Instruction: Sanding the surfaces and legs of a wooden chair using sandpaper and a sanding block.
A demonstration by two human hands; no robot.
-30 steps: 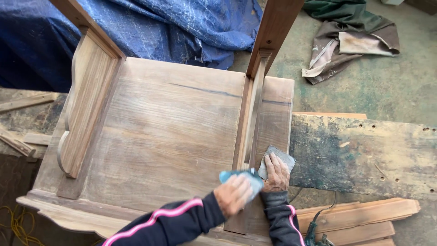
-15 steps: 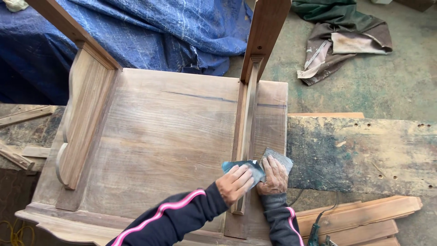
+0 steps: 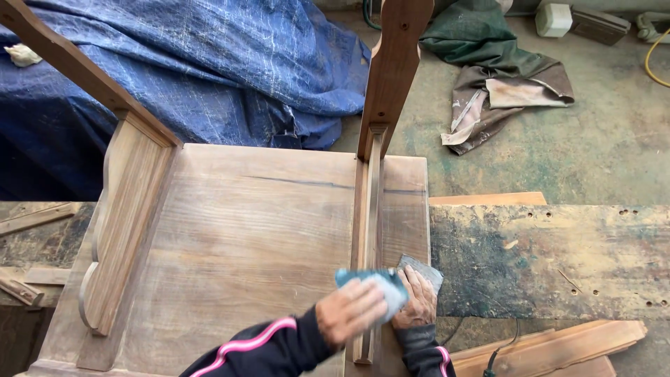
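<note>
A bare wooden furniture piece lies with its broad panel facing up. A narrow rail runs along the panel's right side up into a brown leg. My left hand grips a blue sanding pad and presses it against the near part of the rail. My right hand lies just right of the rail, flat on a grey sheet of sandpaper on the panel. Both sleeves are black with a pink stripe.
A curved bracket and a second leg stand along the panel's left side. Behind lies a blue tarp and a crumpled cloth on the floor. A stained plank and moulded wood strips lie to the right.
Both hands have slid a little towards the near end of the rail with their abrasives, and the view has shifted slightly.
</note>
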